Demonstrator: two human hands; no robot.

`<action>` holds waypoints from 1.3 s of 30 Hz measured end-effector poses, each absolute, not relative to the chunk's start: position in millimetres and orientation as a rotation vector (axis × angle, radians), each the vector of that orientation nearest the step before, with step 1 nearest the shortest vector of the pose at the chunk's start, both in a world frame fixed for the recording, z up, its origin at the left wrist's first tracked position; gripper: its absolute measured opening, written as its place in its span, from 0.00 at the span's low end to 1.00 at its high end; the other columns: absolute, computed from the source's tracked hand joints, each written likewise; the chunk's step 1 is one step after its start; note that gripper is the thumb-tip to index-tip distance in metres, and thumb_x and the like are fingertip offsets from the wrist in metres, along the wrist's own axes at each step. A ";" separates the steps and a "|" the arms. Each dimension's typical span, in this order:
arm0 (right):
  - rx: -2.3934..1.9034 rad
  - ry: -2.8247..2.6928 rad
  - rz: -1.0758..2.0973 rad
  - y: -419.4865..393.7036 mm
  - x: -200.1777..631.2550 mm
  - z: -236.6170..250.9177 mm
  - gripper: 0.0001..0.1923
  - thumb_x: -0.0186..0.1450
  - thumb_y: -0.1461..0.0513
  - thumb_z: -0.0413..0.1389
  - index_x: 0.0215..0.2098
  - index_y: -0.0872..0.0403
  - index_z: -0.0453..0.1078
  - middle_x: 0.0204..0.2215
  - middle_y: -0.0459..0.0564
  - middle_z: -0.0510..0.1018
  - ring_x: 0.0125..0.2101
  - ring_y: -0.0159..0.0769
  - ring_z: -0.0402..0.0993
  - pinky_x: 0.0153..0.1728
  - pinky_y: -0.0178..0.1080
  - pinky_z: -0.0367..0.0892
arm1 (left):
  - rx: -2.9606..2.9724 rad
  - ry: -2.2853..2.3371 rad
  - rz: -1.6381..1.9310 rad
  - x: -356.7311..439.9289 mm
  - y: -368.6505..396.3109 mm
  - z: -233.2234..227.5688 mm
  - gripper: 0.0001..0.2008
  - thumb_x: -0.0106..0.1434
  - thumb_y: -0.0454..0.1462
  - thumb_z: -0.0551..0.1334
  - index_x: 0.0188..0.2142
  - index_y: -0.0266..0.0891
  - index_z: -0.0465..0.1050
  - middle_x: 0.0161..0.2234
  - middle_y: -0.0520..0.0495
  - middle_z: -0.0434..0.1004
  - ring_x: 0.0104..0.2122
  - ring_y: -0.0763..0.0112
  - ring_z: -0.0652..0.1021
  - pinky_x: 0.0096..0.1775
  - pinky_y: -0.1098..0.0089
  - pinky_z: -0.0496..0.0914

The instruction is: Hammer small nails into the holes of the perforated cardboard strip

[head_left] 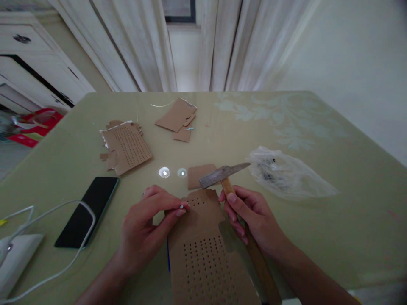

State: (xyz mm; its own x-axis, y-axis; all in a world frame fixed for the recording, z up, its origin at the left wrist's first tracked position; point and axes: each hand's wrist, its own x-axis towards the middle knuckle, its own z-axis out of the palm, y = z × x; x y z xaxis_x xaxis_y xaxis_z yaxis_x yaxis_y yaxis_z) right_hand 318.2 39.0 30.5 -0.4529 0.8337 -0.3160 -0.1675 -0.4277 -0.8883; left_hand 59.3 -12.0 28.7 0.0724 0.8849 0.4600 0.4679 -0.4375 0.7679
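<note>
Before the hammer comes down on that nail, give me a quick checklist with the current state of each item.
1. Small silver nail pinched at the left hand fingertips over the brown perforated cardboard sheet: ok.
2. Nail upright: cannot tell.
3. Wooden-handled hammer with grey metal head gripped by the right hand: ok.
4. Hammer head directly above nail: not ok, it sits to the right and further away.
5. Black smartphone and clear plastic bag away from the strike spot: ok.
6. Fingertips beside the nail: not ok, risk if struck.

pale curtains (133,42) | window (179,10) | white cabinet (34,63) | green table (333,203) | dim light
</note>
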 end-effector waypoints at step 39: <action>-0.983 -2.391 0.929 52.5 346.0 115.0 0.12 0.80 0.58 0.58 0.37 0.53 0.72 0.25 0.41 0.74 0.25 0.30 0.69 0.27 0.35 0.58 | 2.174 1.299 1.346 62.1 -8.7 29.5 0.09 0.72 0.28 0.69 0.47 0.43 0.81 0.39 0.52 0.88 0.35 0.70 0.81 0.41 0.63 0.72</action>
